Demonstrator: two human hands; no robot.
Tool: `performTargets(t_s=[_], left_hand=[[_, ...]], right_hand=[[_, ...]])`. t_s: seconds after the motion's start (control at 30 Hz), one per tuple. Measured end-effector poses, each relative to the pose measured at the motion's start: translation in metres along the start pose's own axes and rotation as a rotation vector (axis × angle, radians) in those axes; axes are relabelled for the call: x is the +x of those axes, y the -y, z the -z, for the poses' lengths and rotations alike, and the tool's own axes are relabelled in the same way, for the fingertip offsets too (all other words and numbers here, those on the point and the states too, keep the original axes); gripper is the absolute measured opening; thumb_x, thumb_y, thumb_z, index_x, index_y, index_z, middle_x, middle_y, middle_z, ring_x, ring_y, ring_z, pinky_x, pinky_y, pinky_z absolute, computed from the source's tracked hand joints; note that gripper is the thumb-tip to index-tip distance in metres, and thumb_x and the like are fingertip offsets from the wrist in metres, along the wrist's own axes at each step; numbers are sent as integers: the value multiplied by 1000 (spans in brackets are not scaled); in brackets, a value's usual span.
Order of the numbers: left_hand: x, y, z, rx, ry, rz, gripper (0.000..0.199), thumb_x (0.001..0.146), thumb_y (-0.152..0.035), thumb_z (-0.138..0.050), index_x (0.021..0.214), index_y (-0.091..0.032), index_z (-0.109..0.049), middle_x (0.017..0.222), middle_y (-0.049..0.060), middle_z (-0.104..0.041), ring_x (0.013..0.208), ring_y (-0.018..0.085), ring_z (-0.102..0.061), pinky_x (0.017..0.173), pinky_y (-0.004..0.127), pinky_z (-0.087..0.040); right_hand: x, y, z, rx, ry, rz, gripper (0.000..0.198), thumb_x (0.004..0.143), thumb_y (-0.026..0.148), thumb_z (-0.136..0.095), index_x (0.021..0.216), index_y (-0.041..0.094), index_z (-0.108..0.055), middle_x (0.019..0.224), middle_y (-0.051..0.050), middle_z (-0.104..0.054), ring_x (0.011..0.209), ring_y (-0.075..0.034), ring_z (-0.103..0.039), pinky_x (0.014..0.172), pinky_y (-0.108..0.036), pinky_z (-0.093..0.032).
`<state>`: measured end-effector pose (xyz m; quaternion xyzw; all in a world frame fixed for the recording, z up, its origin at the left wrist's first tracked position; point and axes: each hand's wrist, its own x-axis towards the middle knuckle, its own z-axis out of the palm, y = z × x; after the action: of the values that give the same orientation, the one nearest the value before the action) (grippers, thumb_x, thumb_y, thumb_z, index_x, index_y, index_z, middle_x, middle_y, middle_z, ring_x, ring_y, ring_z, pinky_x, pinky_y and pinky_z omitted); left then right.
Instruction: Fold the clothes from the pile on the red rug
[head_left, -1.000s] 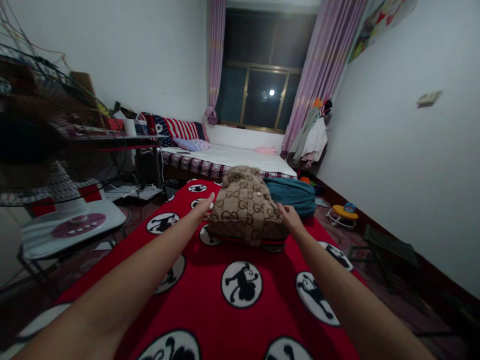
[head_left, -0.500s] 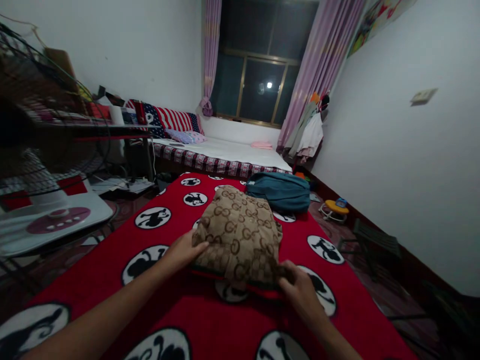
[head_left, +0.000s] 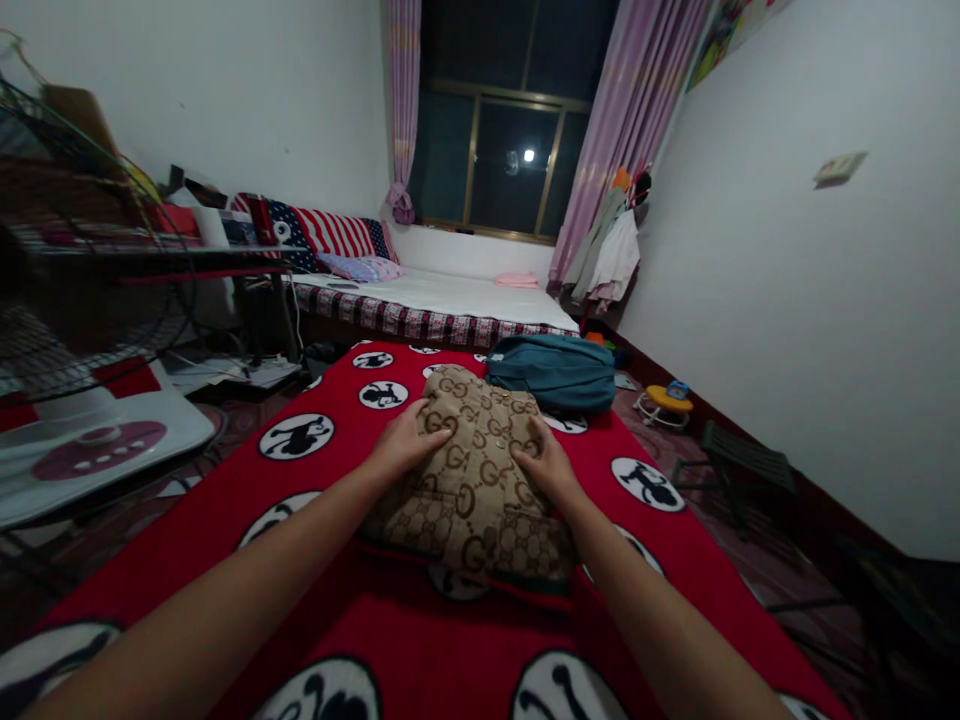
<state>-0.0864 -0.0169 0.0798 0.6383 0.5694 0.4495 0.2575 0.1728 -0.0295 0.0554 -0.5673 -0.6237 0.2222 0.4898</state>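
Observation:
A tan jacket (head_left: 480, 470) with a brown letter pattern lies folded on the red blanket (head_left: 465, 640), its front buttons facing up. A green and red band edges its near side. My left hand (head_left: 409, 442) holds the jacket's left side, thumb on top and fingertips partly hidden. On the opposite side my right hand (head_left: 551, 465) grips the cloth, thumb on top and fingers around the edge. Just beyond the jacket rests a teal folded fabric bundle (head_left: 555, 372), whose exact kind I cannot tell.
A fan (head_left: 82, 310) and a white tray-like surface (head_left: 112, 440) stand at the left, near a cluttered desk (head_left: 210, 250). Against the window is a second bed (head_left: 442, 290). A yellow stool (head_left: 667, 400) and a dark folding chair (head_left: 746, 460) stand along the right wall.
Both hands have moved from the jacket's near corners forward to its sides, closer together. The near edge of the jacket now lies flatter. The view has shifted slightly.

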Motion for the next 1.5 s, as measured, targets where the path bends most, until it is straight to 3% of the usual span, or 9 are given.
performTargets(t_s=[0.2,0.33,0.5,0.63,0.73,0.9,1.23,1.37,1.5], left_hand=[[-11,9,-13,112,-19,-261,44,81,-34,-63,123,-22,-63,125,8,-64,117,26,-58,102,36,-42],[-15,29,-27,408,208,-74,44,81,-37,-64,124,-28,-63,113,10,-69,109,31,-61,92,41,-47],[-32,26,-34,606,32,-108,37,89,-37,-55,124,-30,-61,111,10,-63,97,27,-63,81,36,-50],[-45,18,-28,644,-145,-219,25,88,-29,-57,111,-26,-66,111,9,-59,105,27,-57,88,38,-47],[-48,18,-26,599,-212,-347,27,89,-28,-56,115,-25,-64,125,10,-54,118,28,-50,100,42,-42],[-40,35,-37,477,8,-511,64,94,-51,-38,148,-18,-29,152,14,-33,142,28,-28,114,45,-27],[-31,60,-55,548,176,-330,80,87,-69,-36,144,-13,-38,151,18,-34,142,31,-28,115,46,-24],[-32,62,-56,531,146,-306,76,88,-67,-37,142,-14,-42,151,18,-34,142,30,-29,114,47,-24],[-33,59,-55,518,150,-273,74,89,-66,-34,142,-14,-44,152,17,-32,142,30,-28,115,46,-22]], right_hand=[[-41,-11,0,-144,-353,128,42,77,21,-44,113,18,-65,108,-11,-63,105,-24,-59,96,-38,-46],[-48,-21,14,-584,-27,-108,42,75,16,-49,107,26,-72,103,-12,-62,96,-30,-62,81,-43,-49],[-17,32,11,-859,-115,270,35,74,19,-60,107,25,-71,144,-12,-43,129,-38,-38,97,-52,-39],[24,65,-39,-756,202,417,37,89,32,-50,124,29,-61,140,-6,-51,134,-30,-37,109,-56,-25],[46,53,-86,-769,402,347,54,91,43,-47,142,27,-43,156,-8,-29,143,-33,-20,110,-64,-15],[61,14,-120,-750,601,300,56,95,44,-35,149,29,-30,160,-5,-11,147,-31,-5,111,-65,-6],[56,6,-103,-253,466,222,41,89,24,-47,128,26,-58,150,-6,-39,144,-23,-24,114,-58,-11],[36,16,-76,-245,413,341,40,85,26,-55,125,26,-60,137,-7,-56,134,-24,-42,114,-54,-17],[23,-6,-43,-426,225,356,43,92,33,-44,135,30,-51,146,-4,-46,141,-25,-30,114,-58,-12]])
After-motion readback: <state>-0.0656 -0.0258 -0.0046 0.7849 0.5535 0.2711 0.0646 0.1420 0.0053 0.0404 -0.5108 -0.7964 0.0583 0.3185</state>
